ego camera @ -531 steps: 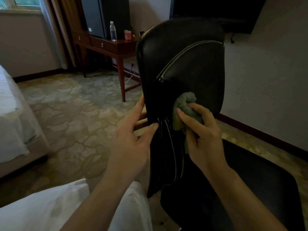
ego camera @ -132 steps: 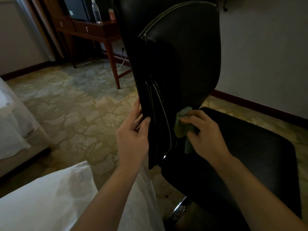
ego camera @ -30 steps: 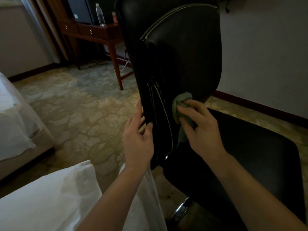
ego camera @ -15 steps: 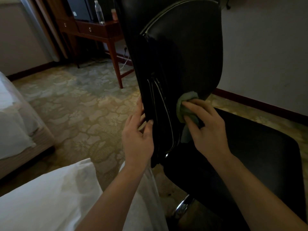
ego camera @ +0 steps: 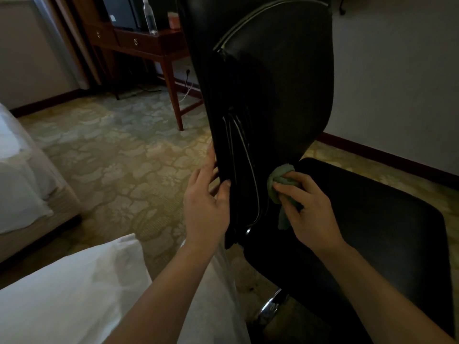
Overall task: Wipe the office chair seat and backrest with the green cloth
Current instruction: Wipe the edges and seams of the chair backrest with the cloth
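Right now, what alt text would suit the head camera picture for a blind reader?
A person's right hand presses a bunched green cloth against the bottom of a black office chair's backrest, just above the seat, while the left hand grips the backrest's edge. A wooden desk stands behind.

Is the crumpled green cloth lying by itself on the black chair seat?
No, the right hand grips the crumpled green cloth and presses it against the bottom of the shiny black leather backrest.

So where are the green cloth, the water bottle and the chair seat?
green cloth (ego camera: 274, 180), head view, bunched part beside the fingers
water bottle (ego camera: 150, 17), head view, its clear body
chair seat (ego camera: 385, 219), head view, bare black cushion
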The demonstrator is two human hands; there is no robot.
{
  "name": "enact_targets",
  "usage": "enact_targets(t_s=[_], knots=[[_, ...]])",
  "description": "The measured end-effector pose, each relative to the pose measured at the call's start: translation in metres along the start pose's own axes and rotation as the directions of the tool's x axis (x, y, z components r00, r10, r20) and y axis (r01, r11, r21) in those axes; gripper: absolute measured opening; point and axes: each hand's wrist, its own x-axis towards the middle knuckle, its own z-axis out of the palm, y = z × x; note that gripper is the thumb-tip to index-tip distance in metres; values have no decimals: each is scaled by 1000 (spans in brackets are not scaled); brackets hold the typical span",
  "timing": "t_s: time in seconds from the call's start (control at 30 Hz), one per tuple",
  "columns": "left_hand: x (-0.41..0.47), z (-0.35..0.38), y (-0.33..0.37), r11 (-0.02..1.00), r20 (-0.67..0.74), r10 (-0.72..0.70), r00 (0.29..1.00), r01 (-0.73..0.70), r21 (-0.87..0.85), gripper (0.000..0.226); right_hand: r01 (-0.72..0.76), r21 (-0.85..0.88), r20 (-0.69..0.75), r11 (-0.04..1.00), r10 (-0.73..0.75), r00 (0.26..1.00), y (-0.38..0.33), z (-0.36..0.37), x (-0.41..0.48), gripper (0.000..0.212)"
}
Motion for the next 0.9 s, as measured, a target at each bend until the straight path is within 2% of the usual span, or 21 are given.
enact_targets(t_s=[0.2,0.4,0.67,0.9], knots=[[1,-5,-5,1000,61,-2,998,2,-3,77,40,6,-169,999,-39,985,-23,-11,27,34],[-4,-6,-11,998,92,-57,994,60,-30,72,92,69,-139,993,-81,987,-32,2,29,33],[-3,-5,-11,997,107,-70,992,67,35,70,-22,38,-11,999,23,1000,0,4,-8,35],[-6,-6,-13,992,143,-125,982,126,2,69,7,84,-132,996,4,991,-15,-13,23,35]])
